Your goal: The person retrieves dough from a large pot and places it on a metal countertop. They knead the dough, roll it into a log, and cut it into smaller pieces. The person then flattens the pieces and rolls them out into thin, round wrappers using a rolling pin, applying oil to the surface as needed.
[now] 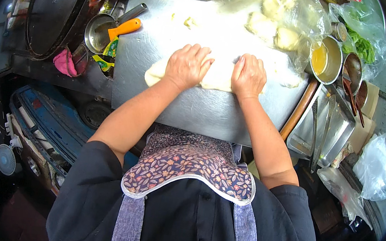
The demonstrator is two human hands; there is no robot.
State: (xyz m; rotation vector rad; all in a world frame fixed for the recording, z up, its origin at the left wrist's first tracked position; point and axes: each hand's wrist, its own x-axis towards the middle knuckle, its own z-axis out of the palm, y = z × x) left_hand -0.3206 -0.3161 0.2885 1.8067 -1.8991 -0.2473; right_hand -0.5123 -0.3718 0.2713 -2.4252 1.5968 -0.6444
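Observation:
A long roll of pale dough (218, 76) lies crosswise on the brushed-metal worktop (201, 112). My left hand (186, 65) grips it over the top near its left end, which sticks out past the wrist. Around the right end, my right hand (250, 75) curls with the thumb toward the middle. Between the hands a stretch of dough shows, bleached by glare. The undersides of my fingers are hidden. Farther back on the right, several dough pieces (286, 39) lie at and under a clear plastic bag (310, 21).
At right are a wooden rolling pin (299, 110), a metal bowl (333, 74) with yellow liquid and a metal tray (300, 142) with tongs (314, 135). A saucepan (97, 33) and an orange-handled tool (126, 28) stand left, near a dark round griddle (57, 6). Dough scraps (190, 22) lie ahead.

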